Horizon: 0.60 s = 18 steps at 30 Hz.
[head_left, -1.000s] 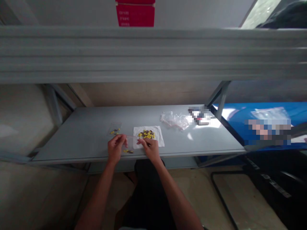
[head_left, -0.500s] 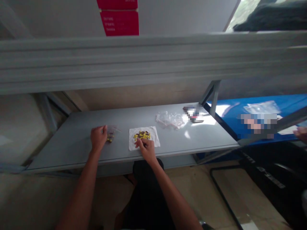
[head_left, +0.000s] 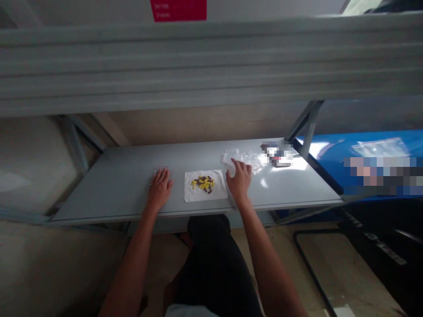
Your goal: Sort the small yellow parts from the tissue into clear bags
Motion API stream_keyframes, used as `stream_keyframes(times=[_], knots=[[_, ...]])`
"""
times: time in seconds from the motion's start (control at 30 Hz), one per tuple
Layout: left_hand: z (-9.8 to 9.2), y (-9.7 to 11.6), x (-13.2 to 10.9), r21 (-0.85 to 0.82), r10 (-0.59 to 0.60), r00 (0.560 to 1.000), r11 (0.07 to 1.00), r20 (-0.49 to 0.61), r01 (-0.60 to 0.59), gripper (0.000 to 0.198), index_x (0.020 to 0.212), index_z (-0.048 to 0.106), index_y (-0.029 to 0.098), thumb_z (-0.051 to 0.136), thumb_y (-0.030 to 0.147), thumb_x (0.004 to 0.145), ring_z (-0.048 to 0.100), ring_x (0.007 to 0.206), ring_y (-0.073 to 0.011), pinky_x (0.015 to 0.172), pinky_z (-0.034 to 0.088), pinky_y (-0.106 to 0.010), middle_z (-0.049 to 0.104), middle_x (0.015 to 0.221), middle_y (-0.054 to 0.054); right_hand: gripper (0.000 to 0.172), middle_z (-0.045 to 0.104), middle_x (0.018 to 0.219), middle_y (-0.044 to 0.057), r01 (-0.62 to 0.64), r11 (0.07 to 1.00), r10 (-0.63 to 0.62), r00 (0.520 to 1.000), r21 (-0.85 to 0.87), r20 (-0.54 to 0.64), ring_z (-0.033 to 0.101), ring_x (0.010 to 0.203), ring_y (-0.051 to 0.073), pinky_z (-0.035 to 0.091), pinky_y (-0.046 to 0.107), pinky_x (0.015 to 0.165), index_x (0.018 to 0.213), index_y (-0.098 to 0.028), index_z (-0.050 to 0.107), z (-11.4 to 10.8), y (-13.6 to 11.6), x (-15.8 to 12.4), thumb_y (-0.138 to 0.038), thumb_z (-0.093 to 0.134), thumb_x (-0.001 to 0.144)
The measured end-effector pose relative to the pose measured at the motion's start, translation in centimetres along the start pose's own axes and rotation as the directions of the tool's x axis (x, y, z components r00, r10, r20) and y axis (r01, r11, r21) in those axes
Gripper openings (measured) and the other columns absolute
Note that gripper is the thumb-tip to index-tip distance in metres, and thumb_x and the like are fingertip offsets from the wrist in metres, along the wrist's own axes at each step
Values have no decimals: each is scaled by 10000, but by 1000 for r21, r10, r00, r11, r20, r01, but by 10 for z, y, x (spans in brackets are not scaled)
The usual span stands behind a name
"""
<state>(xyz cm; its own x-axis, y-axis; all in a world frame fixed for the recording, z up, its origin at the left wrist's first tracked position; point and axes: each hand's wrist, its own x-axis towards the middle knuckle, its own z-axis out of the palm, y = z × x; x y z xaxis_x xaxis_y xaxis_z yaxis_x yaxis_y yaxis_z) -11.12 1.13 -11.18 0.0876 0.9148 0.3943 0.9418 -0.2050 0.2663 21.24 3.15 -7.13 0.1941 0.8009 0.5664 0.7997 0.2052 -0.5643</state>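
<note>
My left hand (head_left: 160, 187) lies flat, fingers stretched, over a small clear plastic bag (head_left: 161, 168) on the grey shelf board. Most of that bag and whatever is in it are hidden under the hand. My right hand (head_left: 240, 177) is open with its fingers apart, at the near edge of a pile of clear plastic bags (head_left: 243, 157); I cannot tell if it touches them. Between my hands lies a white cloth (head_left: 218, 189), bearing a heap of small yellow and dark brown pieces (head_left: 203, 182).
A blurred-out item (head_left: 277, 153) lies at the board's right end. The thick edge of an upper shelf (head_left: 198, 66) crosses above, with a red box (head_left: 180, 9) on it. At right are a blue surface (head_left: 333, 152) and a black chair-like frame (head_left: 306, 264).
My right hand has left the heap on the cloth and moved right to the plastic bags. My left hand has gone from a closed grip at the small bag to lying flat on it.
</note>
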Motion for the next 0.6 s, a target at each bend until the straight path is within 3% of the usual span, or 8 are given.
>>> stream_keyframes(times=[0.13, 0.27, 0.47, 0.6], knots=[[-1, 2, 0, 8, 9, 1000, 1000, 8, -9, 571, 1456, 474, 76, 346, 388, 995, 332, 1483, -329, 1207, 262, -546, 447, 1540, -200, 287, 602, 1259, 166, 64, 971, -39, 993, -229, 114, 424, 1153, 333, 382, 478, 991, 1054, -153, 775, -1, 38, 24, -215, 609, 829], [-4, 7, -1, 16, 1, 1000, 1000, 5, -1, 567, 1477, 448, 97, 374, 383, 993, 312, 1492, -329, 1213, 236, -551, 395, 1575, -194, 273, 642, 1150, 155, 73, 973, -51, 993, -220, 107, 453, 1084, 306, 408, 464, 953, 971, -165, 796, -3, 45, 25, -179, 544, 868], [-14, 15, -2, 43, -23, 999, 999, -42, 25, 543, 1461, 472, 140, 455, 380, 974, 159, 1536, -361, 1203, 71, -659, 323, 1611, -192, 278, 657, 1073, 126, 20, 999, -17, 997, 43, -72, 550, 927, 235, 473, 411, 871, 1045, -190, 771, -16, 22, 21, -239, 533, 910], [-25, 30, -1, -61, 8, 989, 998, -150, -17, 489, 1402, 533, 174, 510, 389, 963, 194, 1533, -329, 1223, 100, -615, 365, 1598, -167, 271, 701, 976, 92, -89, 895, 76, 996, 437, 45, 590, 736, 162, 497, 314, 692, 991, -177, 764, -27, -7, 15, -341, 563, 915]])
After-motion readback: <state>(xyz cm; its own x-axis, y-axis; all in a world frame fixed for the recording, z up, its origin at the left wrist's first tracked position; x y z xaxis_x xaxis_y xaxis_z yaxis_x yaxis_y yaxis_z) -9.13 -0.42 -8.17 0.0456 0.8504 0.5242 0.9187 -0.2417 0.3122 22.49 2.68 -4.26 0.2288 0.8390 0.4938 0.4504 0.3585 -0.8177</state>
